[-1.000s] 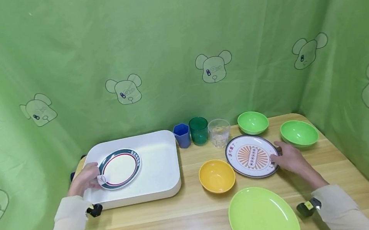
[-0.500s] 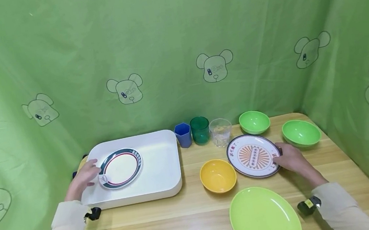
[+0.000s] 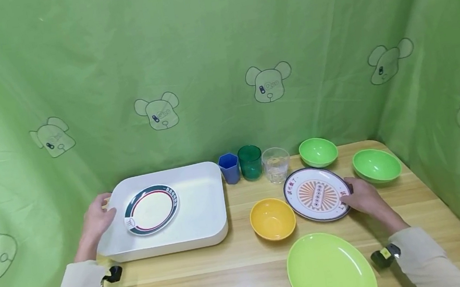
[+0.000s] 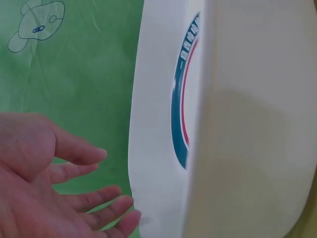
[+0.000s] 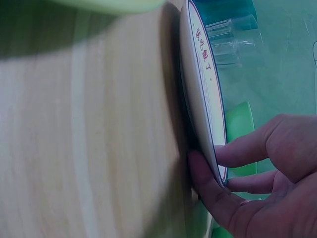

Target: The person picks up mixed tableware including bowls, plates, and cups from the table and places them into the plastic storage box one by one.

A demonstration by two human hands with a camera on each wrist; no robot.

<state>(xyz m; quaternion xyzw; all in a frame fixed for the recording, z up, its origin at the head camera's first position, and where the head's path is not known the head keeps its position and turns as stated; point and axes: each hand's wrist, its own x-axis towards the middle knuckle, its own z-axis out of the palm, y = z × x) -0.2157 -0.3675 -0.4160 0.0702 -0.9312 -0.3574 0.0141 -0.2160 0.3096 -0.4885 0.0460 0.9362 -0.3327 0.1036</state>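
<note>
A white tray [image 3: 201,205] at the left of the table bears a plate [image 3: 151,209] with a dark teal rim and a red ring. My left hand [image 3: 97,219] is at the tray's left edge, fingers spread and holding nothing; in the left wrist view that hand [image 4: 74,188] has its fingertips close to the tray wall [image 4: 247,124]. On the right, my right hand [image 3: 363,196] pinches the edge of a white plate [image 3: 315,195] with an orange sunburst. The right wrist view has the thumb over this plate [image 5: 205,94] and fingers under its rim.
A yellow bowl [image 3: 272,220] and a lime green plate [image 3: 329,268] lie in front of the sunburst plate. Behind it stand a blue cup [image 3: 230,168], a green cup [image 3: 251,162], a clear glass [image 3: 276,165] and a green bowl [image 3: 318,152]. Another green bowl [image 3: 376,165] sits right.
My left hand has let go of the teal-rimmed plate on the tray and moved left to the tray's edge. The right hand keeps its pinch on the sunburst plate, nearly unmoved.
</note>
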